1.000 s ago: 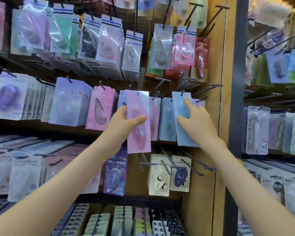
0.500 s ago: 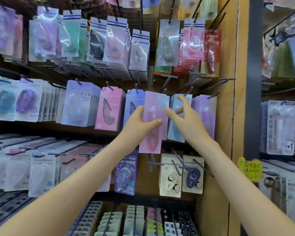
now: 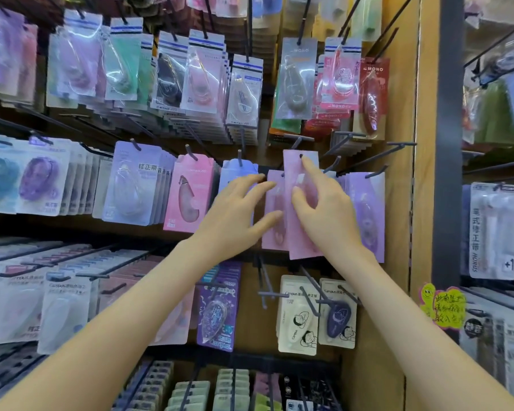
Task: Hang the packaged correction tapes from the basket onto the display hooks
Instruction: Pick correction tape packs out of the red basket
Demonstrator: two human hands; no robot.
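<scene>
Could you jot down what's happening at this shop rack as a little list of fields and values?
Place: shop rack of display hooks hung with packaged correction tapes
Item in hand: pink pack
Right hand: fingers on the pink pack, index finger up near its hang hole
Left hand: open, fingers spread, resting beside a second pink pack
Neighbours: purple pack just right, blue pack just left
Basket: not in view
Hang status: cannot tell if the hole is on a hook

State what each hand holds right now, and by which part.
Right hand holds the pink correction tape package at its upper half, index fingertip by the hang hole. Left hand is spread open, holding nothing.
</scene>
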